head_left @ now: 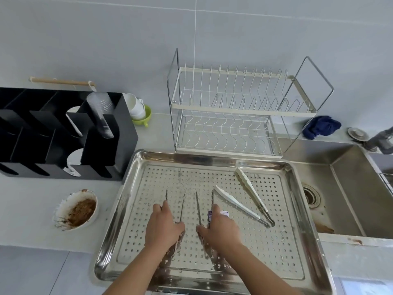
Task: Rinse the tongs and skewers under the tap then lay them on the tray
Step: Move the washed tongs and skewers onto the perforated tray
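Skewers [197, 206]: four are seen lying flat on the perforated floor of the tray, in two pairs, with the points toward the wall. The handle ends are covered by the hands.
Tongs [251, 189]: they are laid on the right part of the tray, apart from the skewers and spread in a V.
Left hand [164, 226]: it is laid palm down on the left pair, with the forefinger stretched along one skewer. Whether the other fingers are curled round the metal cannot be told.
Right hand [219, 228]: it is laid the same way on the right pair, and its grasp cannot be told either.
Tray [212, 157]: it is set on the counter just beside the sink [344, 188], and its near edge seems to pass over the counter's front.
Risk, tipping: if weight is put on the near part, the tray can be tilted and everything can slide off.
Risk, slipping: wet thin metal is judged slippery, so a skewer can be rolled against its neighbour or caught by its point in a hole.
Risk, pricking: a finger can be hurt if a hand is slid forward along the points.
Risk, soiling: a bowl [75, 209] smeared with brown sauce stands near the tray's left side, so a sleeve or a lifted skewer can be dirtied again.
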`<control>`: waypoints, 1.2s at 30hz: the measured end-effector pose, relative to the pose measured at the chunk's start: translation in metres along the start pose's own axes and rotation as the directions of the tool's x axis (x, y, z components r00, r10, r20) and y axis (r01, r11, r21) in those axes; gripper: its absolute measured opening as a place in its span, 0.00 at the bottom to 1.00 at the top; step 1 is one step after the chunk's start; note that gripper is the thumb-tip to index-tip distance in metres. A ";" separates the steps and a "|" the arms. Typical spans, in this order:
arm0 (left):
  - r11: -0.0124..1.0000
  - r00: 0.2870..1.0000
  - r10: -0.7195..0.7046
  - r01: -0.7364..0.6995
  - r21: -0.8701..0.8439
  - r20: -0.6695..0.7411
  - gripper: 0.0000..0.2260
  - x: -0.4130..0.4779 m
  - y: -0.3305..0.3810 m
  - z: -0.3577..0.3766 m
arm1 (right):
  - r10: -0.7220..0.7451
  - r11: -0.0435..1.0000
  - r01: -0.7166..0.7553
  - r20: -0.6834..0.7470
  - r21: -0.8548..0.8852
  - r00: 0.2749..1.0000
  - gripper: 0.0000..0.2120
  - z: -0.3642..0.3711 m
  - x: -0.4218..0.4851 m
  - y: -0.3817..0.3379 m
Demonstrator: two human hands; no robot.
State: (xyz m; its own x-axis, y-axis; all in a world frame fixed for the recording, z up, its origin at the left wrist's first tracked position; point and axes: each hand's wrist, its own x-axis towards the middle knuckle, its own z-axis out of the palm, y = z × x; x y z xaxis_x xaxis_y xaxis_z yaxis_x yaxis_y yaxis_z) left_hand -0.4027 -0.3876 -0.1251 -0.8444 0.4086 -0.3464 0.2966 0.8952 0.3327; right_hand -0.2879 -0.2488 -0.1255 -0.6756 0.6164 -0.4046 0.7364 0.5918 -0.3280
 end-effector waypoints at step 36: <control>0.972 0.961 0.226 -0.212 0.098 -0.162 0.23 0.011 -0.042 -0.020 | 0.143 0.989 -0.123 -0.281 0.088 0.949 0.28 -0.044 0.000 0.026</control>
State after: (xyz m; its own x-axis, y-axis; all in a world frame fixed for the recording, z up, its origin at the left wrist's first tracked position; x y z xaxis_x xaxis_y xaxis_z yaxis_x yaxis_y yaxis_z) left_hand -0.4334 -0.4241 -0.1252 -0.8162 0.5661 -0.1156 0.5115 0.8010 0.3111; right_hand -0.2708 -0.2107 -0.0964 -0.5464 0.8156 -0.1906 0.8141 0.4636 -0.3497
